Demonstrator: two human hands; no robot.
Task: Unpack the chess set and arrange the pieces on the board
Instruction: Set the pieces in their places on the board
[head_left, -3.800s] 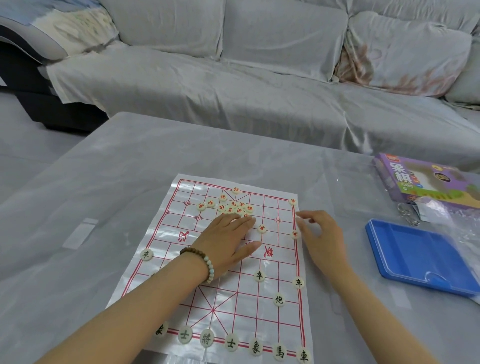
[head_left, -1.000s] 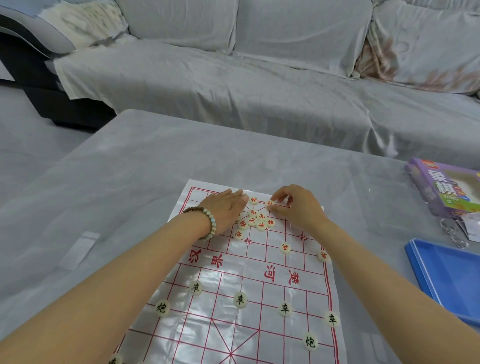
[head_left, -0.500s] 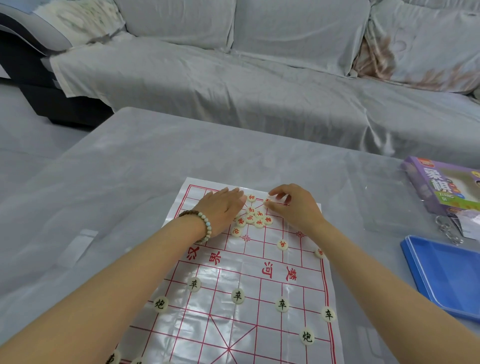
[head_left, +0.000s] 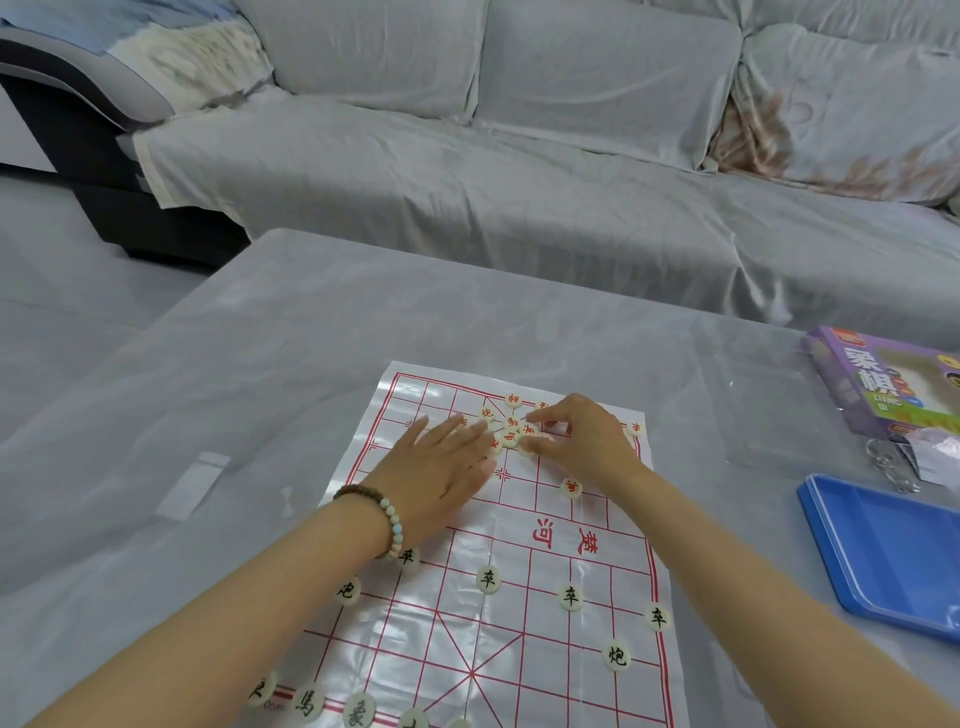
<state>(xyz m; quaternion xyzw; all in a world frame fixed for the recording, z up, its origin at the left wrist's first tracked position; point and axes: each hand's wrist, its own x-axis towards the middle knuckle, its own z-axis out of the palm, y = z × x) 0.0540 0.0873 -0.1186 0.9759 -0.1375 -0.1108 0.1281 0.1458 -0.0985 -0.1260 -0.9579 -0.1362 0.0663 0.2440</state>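
1. Meanwhile, since a half-second ago, the left hand has slid flat and spread beside the red pile on the board; the right hand pinches one piece there.
2. Sorting of red continues; black looks placed.
3. Beyond the pile, the board's far rows and edge lie open.

Grey-draped sofa behind covered table

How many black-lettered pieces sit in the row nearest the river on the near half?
4 pieces: one far left, two central, one far right. The left arm may hide another.
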